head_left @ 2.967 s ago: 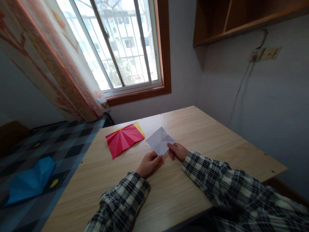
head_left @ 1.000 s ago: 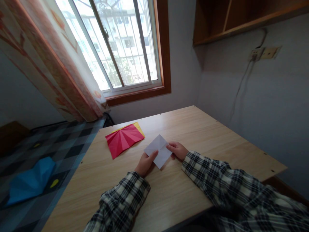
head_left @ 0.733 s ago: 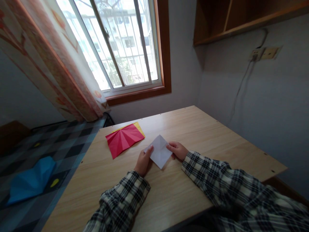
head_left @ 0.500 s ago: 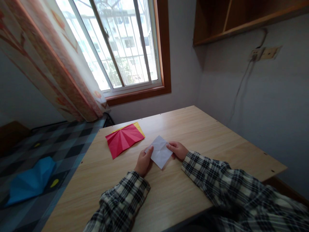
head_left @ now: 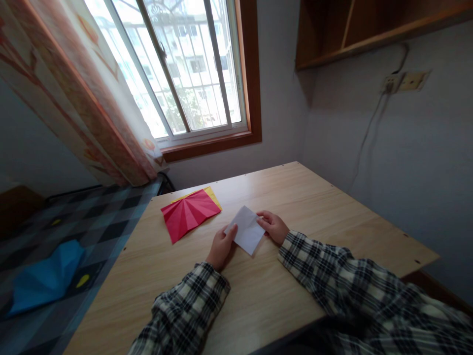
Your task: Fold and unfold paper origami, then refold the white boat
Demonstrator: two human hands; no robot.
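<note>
No brand, label or writing could be read anywhere in the view. The wooden table [head_left: 281, 301] ran from its far edge below the window [head_left: 185, 69] to a near edge under the plaid sleeves, with its left edge dropping to the checked floor [head_left: 92, 222] and its right corner close to the grey wall. Most of the tabletop was bare wood, with broad open room to the right of the hands and in front of the sleeves. The white folded paper [head_left: 248, 230] lay flat on the table near its middle, sitting like a diamond between the two hands. The left hand [head_left: 220, 246] rested on the table with its fingers stretched out, a fingertip pressing on the paper's left corner rather than closing around it. The right hand [head_left: 274, 226] lay loosely curled at the paper's right edge, its fingertips touching that edge; whether they pinched it could not be told. The red pleated paper [head_left: 188, 213] lay well to the left, apart from the hands, on top of a yellow sheet [head_left: 214, 195]. A blue folded paper [head_left: 46, 276] lay on the floor.
</note>
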